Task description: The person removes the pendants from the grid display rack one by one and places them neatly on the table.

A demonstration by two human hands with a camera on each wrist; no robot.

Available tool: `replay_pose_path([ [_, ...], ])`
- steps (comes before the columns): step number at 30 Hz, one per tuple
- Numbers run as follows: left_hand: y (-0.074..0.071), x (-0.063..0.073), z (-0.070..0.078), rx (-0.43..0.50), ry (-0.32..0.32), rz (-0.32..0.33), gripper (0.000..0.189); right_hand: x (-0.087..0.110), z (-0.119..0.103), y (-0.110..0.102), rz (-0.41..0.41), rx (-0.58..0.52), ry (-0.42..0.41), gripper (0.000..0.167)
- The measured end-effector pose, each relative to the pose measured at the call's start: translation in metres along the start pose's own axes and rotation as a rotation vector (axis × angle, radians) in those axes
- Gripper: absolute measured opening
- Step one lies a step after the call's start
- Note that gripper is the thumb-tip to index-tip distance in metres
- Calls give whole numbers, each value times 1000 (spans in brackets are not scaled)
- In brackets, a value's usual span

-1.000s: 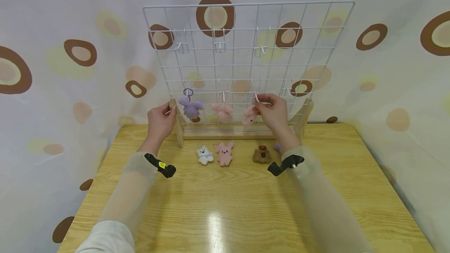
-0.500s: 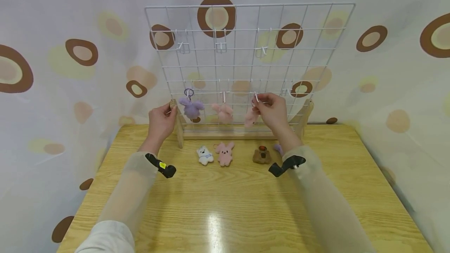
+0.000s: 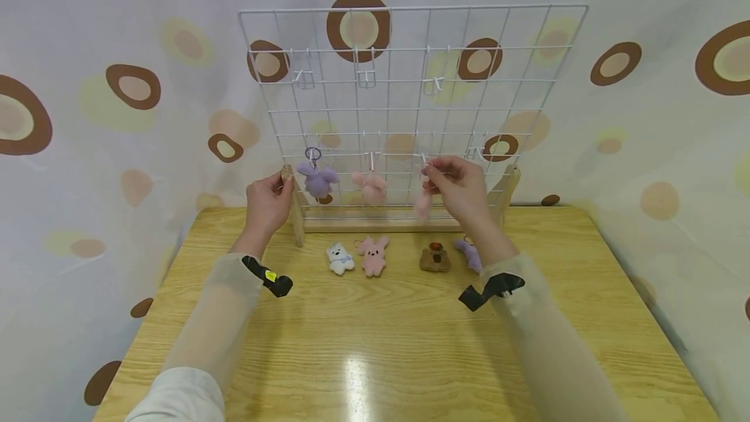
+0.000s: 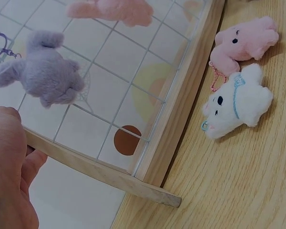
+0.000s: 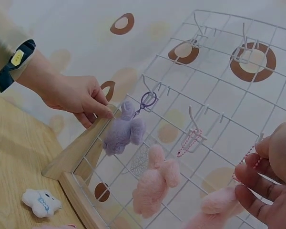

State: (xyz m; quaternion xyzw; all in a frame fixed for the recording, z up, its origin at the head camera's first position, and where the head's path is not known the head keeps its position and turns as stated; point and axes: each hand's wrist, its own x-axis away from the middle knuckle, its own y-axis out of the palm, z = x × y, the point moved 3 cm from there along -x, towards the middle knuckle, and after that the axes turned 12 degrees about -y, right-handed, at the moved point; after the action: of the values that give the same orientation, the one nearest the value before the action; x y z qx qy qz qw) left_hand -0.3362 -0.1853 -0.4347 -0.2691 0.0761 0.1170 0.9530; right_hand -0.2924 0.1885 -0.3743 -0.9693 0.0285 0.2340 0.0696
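My right hand (image 3: 463,187) pinches the pink bead chain (image 5: 248,155) of a pink plush keychain (image 5: 214,210), right at a white hook on the wire grid rack (image 3: 404,109). The plush dangles below my fingers, partly hidden by them in the head view. At the rack's left side my left hand (image 3: 269,199) grips the top of the wooden side post (image 4: 86,160). Between the hands, a purple plush keychain (image 3: 318,181) hangs by its ring from one hook. Another pink plush (image 5: 155,183) hangs by a bead chain from the hook beside it.
On the wooden table (image 3: 328,344), in front of the rack, lie a white bear plush (image 3: 340,259), a pink plush (image 3: 374,256), a brown plush (image 3: 435,258) and a purple plush (image 3: 470,256). Bare hooks (image 3: 366,77) line the grid's upper row. A patterned cloth (image 3: 117,246) stands behind.
The pink plush under my right hand has turned edge-on and hangs slightly lower. My right wrist has shifted a little right and down, uncovering more of the purple plush. The left hand stays put.
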Motion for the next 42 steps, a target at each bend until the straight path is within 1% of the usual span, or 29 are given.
replay_pose_path([
  [4, 1, -1, -1, 4, -5, -2, 35, 5, -6, -4, 2, -20, -10, 22],
  [10, 2, -1, 0, 7, -12, 4, 35, 11, -14, -10, -9, -14, -26, 26],
  [16, 3, -2, 0, -1, -7, 17, 34, 19, -20, -18, -5, -12, -31, 25],
  [20, 3, -2, -1, -13, 8, 24, 33, 24, -22, -25, 1, -7, -33, 23],
  [25, 3, -2, -2, -3, -1, 16, 33, 31, -19, -35, 7, -7, -40, 22],
  [30, 4, -2, -2, 0, -7, 20, 33, 38, -17, -48, 46, -14, -60, 24],
  [33, 4, -2, -3, -4, -12, 21, 33, 42, -17, -55, 73, -40, -59, 25],
  [37, 4, -1, -2, -5, -19, 18, 32, 48, -17, -64, 112, -73, -58, 18],
  [42, 4, 0, 1, 6, -10, 18, 32, 56, -16, -74, 169, -98, -67, 7],
])
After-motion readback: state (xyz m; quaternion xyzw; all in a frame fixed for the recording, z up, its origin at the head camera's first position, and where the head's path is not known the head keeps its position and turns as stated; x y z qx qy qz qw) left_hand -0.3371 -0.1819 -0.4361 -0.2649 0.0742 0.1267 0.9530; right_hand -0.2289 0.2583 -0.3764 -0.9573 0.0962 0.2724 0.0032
